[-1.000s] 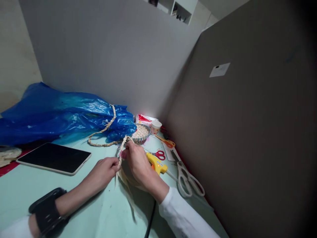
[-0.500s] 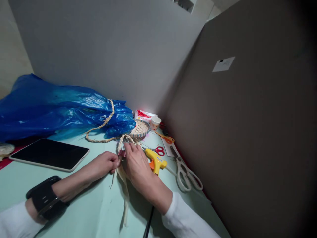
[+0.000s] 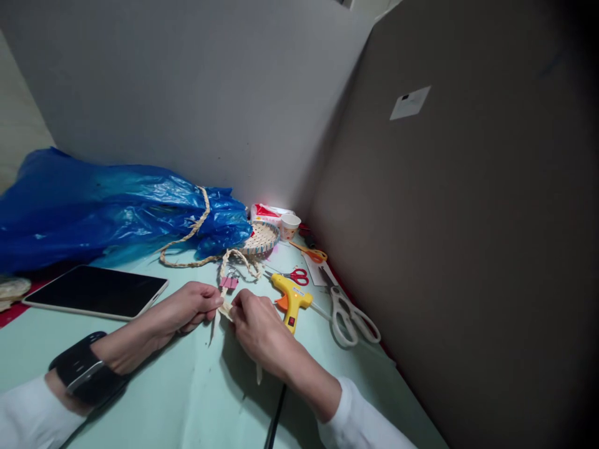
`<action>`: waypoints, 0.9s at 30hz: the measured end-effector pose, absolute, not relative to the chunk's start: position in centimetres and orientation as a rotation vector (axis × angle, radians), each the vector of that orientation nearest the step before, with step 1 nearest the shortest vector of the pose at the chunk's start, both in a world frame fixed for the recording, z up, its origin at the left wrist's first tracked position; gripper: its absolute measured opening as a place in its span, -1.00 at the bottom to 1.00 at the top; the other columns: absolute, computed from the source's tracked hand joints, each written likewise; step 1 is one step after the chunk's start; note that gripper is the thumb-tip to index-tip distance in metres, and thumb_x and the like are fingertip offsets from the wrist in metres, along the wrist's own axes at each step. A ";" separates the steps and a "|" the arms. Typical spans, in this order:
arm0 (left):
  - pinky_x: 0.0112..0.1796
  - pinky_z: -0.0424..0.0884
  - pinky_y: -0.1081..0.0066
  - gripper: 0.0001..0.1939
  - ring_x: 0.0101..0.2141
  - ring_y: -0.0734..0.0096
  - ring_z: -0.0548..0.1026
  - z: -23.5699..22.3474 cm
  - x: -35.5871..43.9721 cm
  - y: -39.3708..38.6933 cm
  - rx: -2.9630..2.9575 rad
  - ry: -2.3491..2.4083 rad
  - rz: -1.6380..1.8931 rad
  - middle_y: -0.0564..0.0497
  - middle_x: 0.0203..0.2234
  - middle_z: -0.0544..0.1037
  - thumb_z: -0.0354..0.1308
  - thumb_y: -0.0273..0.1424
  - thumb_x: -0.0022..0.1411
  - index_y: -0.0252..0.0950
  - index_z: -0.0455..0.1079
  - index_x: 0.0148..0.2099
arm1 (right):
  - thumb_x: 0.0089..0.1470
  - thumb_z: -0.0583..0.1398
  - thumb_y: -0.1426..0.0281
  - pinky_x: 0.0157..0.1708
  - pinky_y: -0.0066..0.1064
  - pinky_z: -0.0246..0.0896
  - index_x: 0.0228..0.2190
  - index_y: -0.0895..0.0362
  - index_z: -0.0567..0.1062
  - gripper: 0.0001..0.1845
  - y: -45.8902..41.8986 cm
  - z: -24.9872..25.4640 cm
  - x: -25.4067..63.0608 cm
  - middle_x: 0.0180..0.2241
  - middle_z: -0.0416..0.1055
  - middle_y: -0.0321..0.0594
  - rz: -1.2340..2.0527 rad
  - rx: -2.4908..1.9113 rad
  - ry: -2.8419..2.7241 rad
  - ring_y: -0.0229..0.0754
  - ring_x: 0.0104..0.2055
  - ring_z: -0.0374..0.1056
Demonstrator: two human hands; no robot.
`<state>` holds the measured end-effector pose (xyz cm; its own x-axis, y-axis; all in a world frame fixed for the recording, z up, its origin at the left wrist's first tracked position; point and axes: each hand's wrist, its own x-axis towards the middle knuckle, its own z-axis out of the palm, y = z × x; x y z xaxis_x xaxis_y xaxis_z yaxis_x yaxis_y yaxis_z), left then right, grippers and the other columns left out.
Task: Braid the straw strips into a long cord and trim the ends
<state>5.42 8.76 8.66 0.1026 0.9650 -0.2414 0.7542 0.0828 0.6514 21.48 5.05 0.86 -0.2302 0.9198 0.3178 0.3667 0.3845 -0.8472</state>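
A pale braided cord (image 3: 228, 259), looking like dried husk or raffia, lies at the middle of the table with a pink binder clip (image 3: 229, 282) fixed on it. Just below the clip, my left hand (image 3: 199, 305) pinches the loose strips near the end of the braid. My right hand (image 3: 259, 327) is closed on a pale flat strip (image 3: 226, 310) beside it; part of that strip is hidden under the palm, and its tail shows below the hand. Right of my right hand lies a yellow glue gun (image 3: 294, 299).
Small red scissors (image 3: 299, 277), large white-handled scissors (image 3: 349, 318) and orange scissors (image 3: 316, 254) lie to the right. Behind are a woven basket (image 3: 264, 239) and a paper cup (image 3: 290, 226). A tablet (image 3: 98, 291) and a blue plastic bag (image 3: 116, 212) occupy the left. Grey partitions (image 3: 187, 81) enclose the table.
My right hand has moved down from the clip, uncovering it, and draws a strip toward the lower right. My left hand has stayed at the braid. The view has shifted slightly.
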 end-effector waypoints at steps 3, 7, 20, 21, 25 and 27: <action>-0.66 -0.30 0.49 -0.59 -0.74 0.69 -0.19 8.6 5.1 8.9 1.696 1.682 0.409 0.32 -0.84 0.00 0.30 -0.05 -0.10 -0.22 0.23 -0.59 | 0.27 0.02 0.40 -0.42 -0.41 0.00 -0.26 0.13 0.43 -0.80 5.3 0.9 21.5 -0.35 0.48 -0.12 0.903 -1.095 -1.715 -0.14 -0.32 0.34; -0.67 -0.31 0.48 -0.57 -0.75 0.69 -0.20 8.6 4.7 9.2 1.671 1.680 0.390 0.31 -0.85 -0.01 0.32 -0.02 -0.13 -0.22 0.26 -0.60 | 0.27 0.02 0.41 -0.40 -0.43 -0.01 -0.30 0.13 0.43 -0.80 5.4 1.1 21.6 -0.36 0.47 -0.15 0.858 -1.079 -1.677 -0.17 -0.31 0.31; -0.65 -0.30 0.46 -0.61 -0.77 0.70 -0.13 8.5 5.7 8.8 1.686 1.714 0.460 0.27 -0.89 0.03 0.30 -0.05 -0.18 -0.28 0.37 -0.63 | 0.25 0.08 0.39 -0.43 -0.43 -0.02 -0.41 0.15 0.47 -0.76 4.7 1.6 22.0 -0.46 0.47 -0.24 0.802 -1.037 -1.659 -0.22 -0.38 0.32; -0.65 -0.30 0.46 -0.61 -0.77 0.70 -0.13 8.5 5.8 8.8 1.671 1.713 0.465 0.27 -0.88 0.03 0.30 -0.05 -0.18 -0.28 0.37 -0.62 | 0.27 0.08 0.39 -0.43 -0.43 -0.02 -0.40 0.15 0.48 -0.76 4.5 1.5 21.8 -0.46 0.48 -0.23 0.798 -1.032 -1.663 -0.22 -0.37 0.34; -0.65 -0.32 0.47 -0.60 -0.74 0.70 -0.19 8.8 5.6 8.9 1.579 1.691 0.472 0.33 -0.85 -0.01 0.33 -0.05 -0.21 -0.23 0.28 -0.57 | 0.28 0.03 0.48 -0.45 -0.38 0.03 -0.24 0.16 0.49 -0.78 3.3 1.0 20.4 -0.37 0.53 -0.17 0.663 -1.058 -1.769 -0.19 -0.40 0.39; -0.65 -0.33 0.49 -0.58 -0.72 0.71 -0.21 8.9 5.3 8.9 1.539 1.670 0.468 0.36 -0.81 -0.03 0.36 -0.06 -0.22 -0.23 0.27 -0.53 | 0.17 0.07 0.59 -0.43 -0.35 0.12 -0.10 0.21 0.46 -0.71 2.8 0.5 19.3 -0.28 0.55 -0.10 0.519 -1.083 -1.893 -0.12 -0.37 0.43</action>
